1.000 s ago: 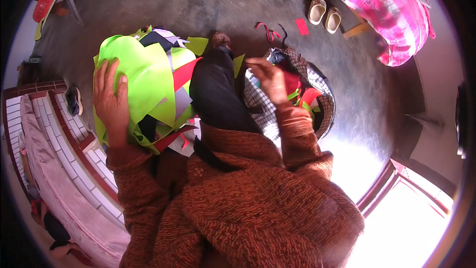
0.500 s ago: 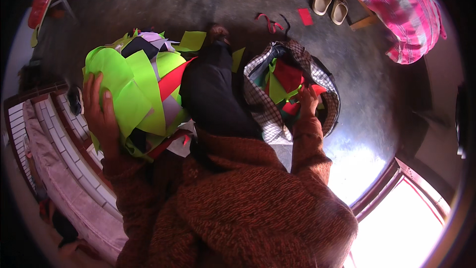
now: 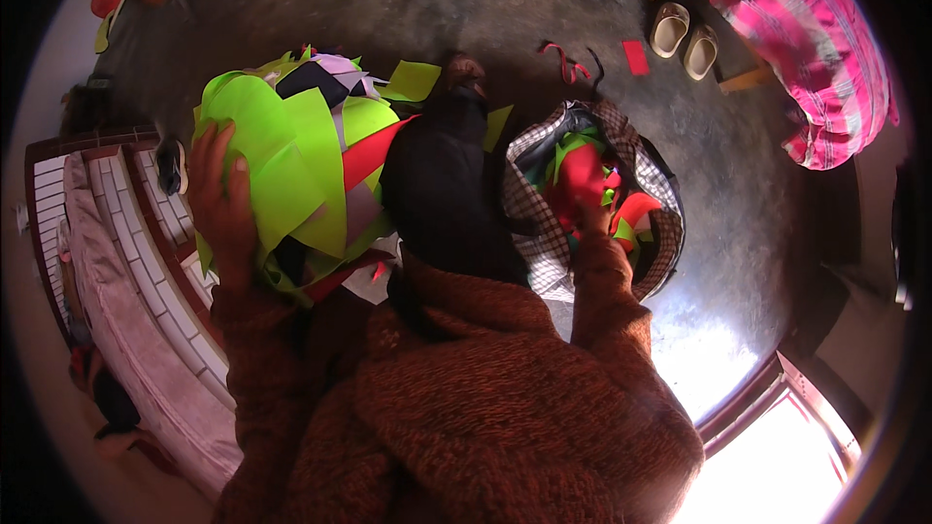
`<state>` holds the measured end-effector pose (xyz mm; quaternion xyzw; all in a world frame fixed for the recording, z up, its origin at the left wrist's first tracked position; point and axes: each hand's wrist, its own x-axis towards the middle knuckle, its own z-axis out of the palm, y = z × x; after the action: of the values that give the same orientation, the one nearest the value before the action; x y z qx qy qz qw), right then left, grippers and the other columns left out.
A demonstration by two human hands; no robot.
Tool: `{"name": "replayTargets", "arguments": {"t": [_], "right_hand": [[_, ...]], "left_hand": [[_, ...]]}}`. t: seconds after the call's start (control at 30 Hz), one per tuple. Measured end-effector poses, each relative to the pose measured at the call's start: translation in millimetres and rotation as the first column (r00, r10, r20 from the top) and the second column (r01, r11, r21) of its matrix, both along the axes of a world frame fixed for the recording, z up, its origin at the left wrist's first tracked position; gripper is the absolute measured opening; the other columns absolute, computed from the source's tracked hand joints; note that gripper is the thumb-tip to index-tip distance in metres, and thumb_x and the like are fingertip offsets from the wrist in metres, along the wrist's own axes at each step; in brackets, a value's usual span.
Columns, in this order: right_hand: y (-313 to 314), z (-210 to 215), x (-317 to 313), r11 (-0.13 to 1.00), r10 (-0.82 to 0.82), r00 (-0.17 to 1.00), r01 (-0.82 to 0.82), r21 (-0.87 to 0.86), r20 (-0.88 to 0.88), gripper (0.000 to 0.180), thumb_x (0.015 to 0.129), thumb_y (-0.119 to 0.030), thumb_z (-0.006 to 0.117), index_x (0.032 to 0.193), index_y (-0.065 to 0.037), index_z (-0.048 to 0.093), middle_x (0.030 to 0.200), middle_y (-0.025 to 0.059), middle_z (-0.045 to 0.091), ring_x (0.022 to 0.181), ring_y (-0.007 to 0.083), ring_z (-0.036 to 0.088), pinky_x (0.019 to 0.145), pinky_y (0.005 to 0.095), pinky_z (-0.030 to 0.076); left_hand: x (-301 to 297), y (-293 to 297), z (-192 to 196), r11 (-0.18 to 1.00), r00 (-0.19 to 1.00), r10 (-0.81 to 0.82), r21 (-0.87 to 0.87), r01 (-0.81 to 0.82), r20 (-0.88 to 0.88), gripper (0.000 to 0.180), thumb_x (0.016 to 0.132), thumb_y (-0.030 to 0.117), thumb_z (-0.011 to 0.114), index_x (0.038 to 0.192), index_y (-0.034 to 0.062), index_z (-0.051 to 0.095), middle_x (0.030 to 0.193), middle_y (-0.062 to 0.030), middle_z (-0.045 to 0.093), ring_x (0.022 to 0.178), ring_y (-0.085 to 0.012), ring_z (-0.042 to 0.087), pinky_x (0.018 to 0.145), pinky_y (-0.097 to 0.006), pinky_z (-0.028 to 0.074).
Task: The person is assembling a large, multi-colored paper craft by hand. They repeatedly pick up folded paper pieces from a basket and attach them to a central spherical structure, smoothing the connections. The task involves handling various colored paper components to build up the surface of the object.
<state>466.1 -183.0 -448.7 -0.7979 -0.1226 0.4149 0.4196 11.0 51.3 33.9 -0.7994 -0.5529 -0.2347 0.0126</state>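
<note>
The person wears a thick knitted sweater (image 3: 485,398) in rust orange flecked with darker brown, its weave coarse and nubbly across the chest and shoulders; 2 long sleeves of the same knit run down to the wrists, ending in snug ribbed cuffs; the left hand (image 3: 221,204) and the right hand (image 3: 587,199) are bare, with no gloves, rings or watch to be seen; a dark, near-black trouser leg (image 3: 442,189) shows below the sweater's hem.
</note>
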Motion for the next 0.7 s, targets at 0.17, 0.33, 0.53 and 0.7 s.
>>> {"name": "replayTargets", "arguments": {"t": [0.17, 0.33, 0.53, 0.7], "right_hand": [[-38.4, 4.7, -36.3, 0.751, 0.659, 0.734, -0.631, -0.195, 0.165, 0.041, 0.093, -0.024, 0.054, 0.13, -0.008, 0.048, 0.112, 0.0135, 0.062, 0.09, 0.03, 0.065, 0.073, 0.0409, 0.052], [-11.2, 81.7, -21.7, 0.748, 0.662, 0.641, -0.541, -0.384, 0.388, 0.036, 0.098, -0.04, 0.046, 0.125, -0.018, 0.053, 0.108, 0.0239, 0.062, 0.093, 0.0372, 0.062, 0.076, 0.0429, 0.049], [91.0, 268.0, -26.5, 0.95, 0.02, 0.996, -0.044, 0.31, 0.082, 0.057, 0.091, -0.049, 0.059, 0.108, 0.004, 0.064, 0.094, 0.0091, 0.064, 0.088, 0.0205, 0.056, 0.078, 0.0339, 0.044], [166.1, 366.5, -64.2, 0.624, 0.13, 0.987, -0.159, 0.765, 0.098, 0.04, 0.097, -0.033, 0.054, 0.116, 0.002, 0.063, 0.11, 0.0074, 0.066, 0.104, 0.0174, 0.057, 0.098, 0.0318, 0.04]], "left_hand": [[4.2, -0.3, -1.9, 0.998, 0.999, 0.028, 0.048, -0.03, 0.04, 0.037, 0.084, 0.009, 0.054, 0.12, 0.0061, 0.061, 0.13, -0.0175, 0.055, 0.124, -0.0348, 0.049, 0.105, -0.041, 0.038], [1.5, 0.2, 1.8, 0.996, 0.997, -0.052, 0.074, 0.047, 0.057, 0.034, 0.09, 0.013, 0.052, 0.122, 0.0048, 0.06, 0.131, -0.018, 0.055, 0.125, -0.0333, 0.049, 0.105, -0.039, 0.036], [-1.0, -7.0, -4.7, 0.984, 0.998, 0.062, 0.165, -0.063, 0.009, 0.034, 0.087, 0.023, 0.059, 0.119, 0.0121, 0.063, 0.126, -0.0134, 0.058, 0.121, -0.0344, 0.051, 0.101, -0.043, 0.038], [0.6, -5.5, -10.4, 0.972, 0.991, 0.132, 0.198, -0.127, -0.01, 0.036, 0.086, 0.032, 0.061, 0.118, 0.0174, 0.063, 0.128, -0.0065, 0.058, 0.124, -0.0294, 0.049, 0.101, -0.048, 0.036]]}}
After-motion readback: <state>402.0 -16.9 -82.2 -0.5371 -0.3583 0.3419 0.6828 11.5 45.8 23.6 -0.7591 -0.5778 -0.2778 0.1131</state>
